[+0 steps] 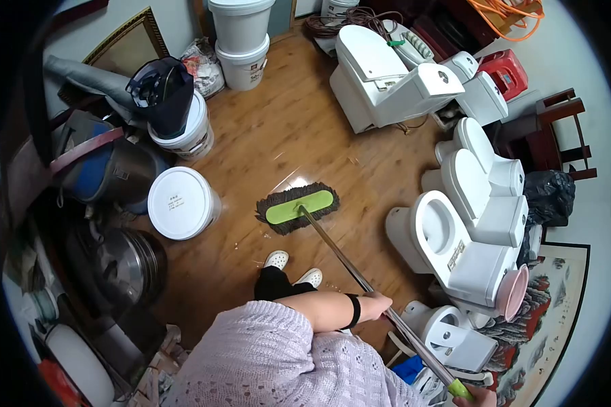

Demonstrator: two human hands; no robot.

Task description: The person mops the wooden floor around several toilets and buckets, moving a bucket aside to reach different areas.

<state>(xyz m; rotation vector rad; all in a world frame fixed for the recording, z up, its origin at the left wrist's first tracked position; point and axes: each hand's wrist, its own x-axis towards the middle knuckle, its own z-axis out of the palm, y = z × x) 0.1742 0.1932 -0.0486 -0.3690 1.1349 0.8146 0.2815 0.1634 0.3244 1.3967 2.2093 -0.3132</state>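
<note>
A flat mop [300, 207] with a dark grey fringed pad and a green plate lies on the wooden floor, a little ahead of my white clogs. Its metal pole slants down to the lower right. My left hand [375, 306] is closed around the middle of this pole, with that arm reaching across my body. At the green grip on the pole's upper end, my right hand [476, 396] is wrapped, partly cut off by the frame's bottom edge.
Several white toilets [475, 197] line the right side, one with a pink basin [512, 293] against it. Left of the mop stands a lidded white bucket [180, 203], with more buckets [243, 64] behind. Metal pots [125, 264] sit at the left. A coiled cable [353, 24] lies at the back.
</note>
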